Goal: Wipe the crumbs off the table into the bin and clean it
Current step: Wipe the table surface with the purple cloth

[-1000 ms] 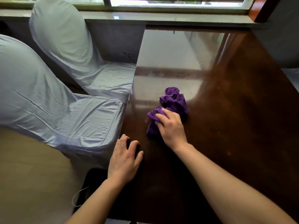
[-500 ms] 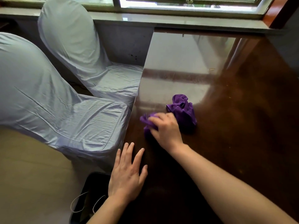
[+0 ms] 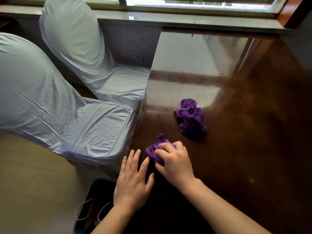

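Note:
On the dark glossy wooden table (image 3: 244, 132), my right hand (image 3: 175, 163) presses a small bunched purple cloth (image 3: 155, 149) close to the left edge. My left hand (image 3: 131, 181) lies open with fingers spread at that edge, just left of the cloth. Below it on the floor stands a black bin (image 3: 94, 191) with white looped strings inside. A second crumpled purple cloth (image 3: 191, 119) lies alone farther out on the table. A few pale specks of crumbs (image 3: 239, 154) dot the dark surface to the right.
Two chairs in pale fabric covers stand along the table's left side, the near chair (image 3: 70, 125) beside the bin and the far chair (image 3: 81, 48) by the window sill (image 3: 185, 16). A thin ring (image 3: 222, 71) lies on the far tabletop.
My right hand has dragged its cloth toward me and the left edge, leaving the other purple cloth behind. My left hand has flattened and slid back along the edge above the bin.

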### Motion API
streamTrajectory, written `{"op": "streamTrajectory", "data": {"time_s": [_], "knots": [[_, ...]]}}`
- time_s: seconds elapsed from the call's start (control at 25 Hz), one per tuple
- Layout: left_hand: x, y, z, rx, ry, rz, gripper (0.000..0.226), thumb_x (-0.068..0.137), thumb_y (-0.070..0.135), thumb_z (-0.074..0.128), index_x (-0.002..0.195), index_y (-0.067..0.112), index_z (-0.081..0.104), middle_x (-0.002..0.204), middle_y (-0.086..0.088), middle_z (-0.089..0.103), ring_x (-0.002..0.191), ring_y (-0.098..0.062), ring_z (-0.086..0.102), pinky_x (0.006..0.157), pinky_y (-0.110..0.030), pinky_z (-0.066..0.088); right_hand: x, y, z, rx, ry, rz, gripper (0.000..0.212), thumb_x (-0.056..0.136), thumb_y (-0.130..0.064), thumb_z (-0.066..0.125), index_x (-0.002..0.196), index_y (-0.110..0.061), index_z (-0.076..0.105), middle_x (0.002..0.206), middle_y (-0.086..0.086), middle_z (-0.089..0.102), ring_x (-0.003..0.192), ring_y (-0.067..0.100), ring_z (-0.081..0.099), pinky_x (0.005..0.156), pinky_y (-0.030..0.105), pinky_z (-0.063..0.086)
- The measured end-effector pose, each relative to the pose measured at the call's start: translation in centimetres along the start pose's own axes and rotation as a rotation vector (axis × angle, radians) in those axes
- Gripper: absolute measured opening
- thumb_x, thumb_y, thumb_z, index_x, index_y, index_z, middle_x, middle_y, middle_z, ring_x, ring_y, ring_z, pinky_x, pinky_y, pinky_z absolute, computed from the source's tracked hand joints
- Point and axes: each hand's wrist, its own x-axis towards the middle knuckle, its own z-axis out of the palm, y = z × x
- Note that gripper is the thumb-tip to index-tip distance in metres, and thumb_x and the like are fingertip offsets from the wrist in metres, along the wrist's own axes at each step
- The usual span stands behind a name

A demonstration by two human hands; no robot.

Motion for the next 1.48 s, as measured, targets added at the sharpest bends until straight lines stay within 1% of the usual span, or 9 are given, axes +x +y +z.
{"op": "streamTrajectory", "data": {"time_s": [0.28,0.56,0.72,0.84,0.92,1.04,1.12,1.2,1.48], "knots": [[-0.1,0.1,0.0,-0.009,0.018,-0.005,0.056,0.086,0.048,0.044,0.139,0.028,0.046,0.151,-0.012,0.039,0.145,-0.028,0.025,0.115,-0.048,0.019,10.3,3.3,-0.7,-0.051,0.014,0.145,0.031,0.086,-0.032,0.061,0.112,-0.017,0.065,0.118,0.006,0.063,0.105,0.033,0.05,0.097,0.038,0.038],[0.0,-0.1,0.1,-0.036,0.013,0.002,0.058,0.082,0.048,0.052,0.137,0.027,0.049,0.15,-0.011,0.041,0.144,-0.027,0.027,0.113,-0.049,0.022,19.2,8.1,-1.7,-0.043,0.279,0.565,0.022,0.095,-0.016,0.05,0.109,-0.008,0.066,0.112,0.018,0.062,0.106,0.039,0.051,0.089,0.041,0.045],[0.1,-0.2,0.1,-0.041,0.047,0.01,0.058,0.081,0.047,0.054,0.135,0.027,0.051,0.149,-0.01,0.042,0.143,-0.027,0.029,0.111,-0.05,0.026,23.0,6.7,-2.1,0.036,-0.037,0.347,0.04,0.095,-0.043,0.051,0.119,-0.012,0.062,0.129,0.019,0.056,0.117,0.04,0.047,0.098,0.043,0.041],[0.1,-0.2,0.2,-0.041,0.052,0.016,0.058,0.08,0.046,0.055,0.135,0.026,0.053,0.149,-0.011,0.043,0.143,-0.028,0.03,0.11,-0.051,0.028,20.5,7.6,-2.5,-0.07,-0.223,0.214,0.077,0.076,-0.077,0.049,0.138,-0.032,0.042,0.156,0.011,0.028,0.134,0.039,0.031,0.108,0.053,0.032],[0.2,-0.1,0.2,-0.026,0.056,0.011,0.059,0.08,0.046,0.055,0.135,0.026,0.053,0.149,-0.013,0.042,0.143,-0.029,0.03,0.109,-0.052,0.028,17.6,8.5,-2.1,-0.193,-0.255,0.143,0.092,0.066,-0.079,0.055,0.145,-0.039,0.029,0.16,0.009,0.021,0.135,0.042,0.028,0.107,0.056,0.032],[0.2,-0.1,0.2,-0.021,0.044,0.014,0.059,0.08,0.046,0.055,0.135,0.025,0.052,0.149,-0.013,0.042,0.143,-0.029,0.03,0.11,-0.052,0.028,17.9,9.6,-1.3,-0.242,-0.14,0.065,0.059,0.084,-0.04,0.062,0.139,-0.027,0.045,0.137,0.017,0.05,0.116,0.042,0.043,0.101,0.048,0.042],[0.3,-0.1,0.3,-0.016,0.046,0.009,0.06,0.079,0.046,0.056,0.135,0.025,0.052,0.149,-0.013,0.042,0.143,-0.029,0.03,0.109,-0.052,0.028,20.2,9.1,-0.8,-0.099,-0.022,0.215,0.045,0.086,-0.026,0.06,0.131,-0.023,0.055,0.123,0.017,0.059,0.11,0.04,0.048,0.096,0.043,0.045],[0.2,0.0,0.3,-0.006,0.039,0.012,0.06,0.079,0.046,0.056,0.135,0.025,0.052,0.148,-0.014,0.043,0.142,-0.03,0.031,0.109,-0.052,0.028,21.8,7.1,-0.1,-0.011,0.022,0.32,0.04,0.084,-0.025,0.061,0.124,-0.022,0.06,0.121,0.018,0.059,0.111,0.04,0.05,0.094,0.039,0.044],[0.3,-0.3,0.2,0.029,0.019,0.028,0.056,0.08,0.047,0.051,0.128,0.019,0.057,0.146,-0.019,0.045,0.141,-0.032,0.033,0.11,-0.049,0.024,10.1,-2.3,2.4,-0.032,-0.043,-0.137,0.04,0.075,-0.049,0.055,0.107,-0.029,0.067,0.121,-0.002,0.064,0.091,0.033,0.051,0.079,0.038,0.048]]}}
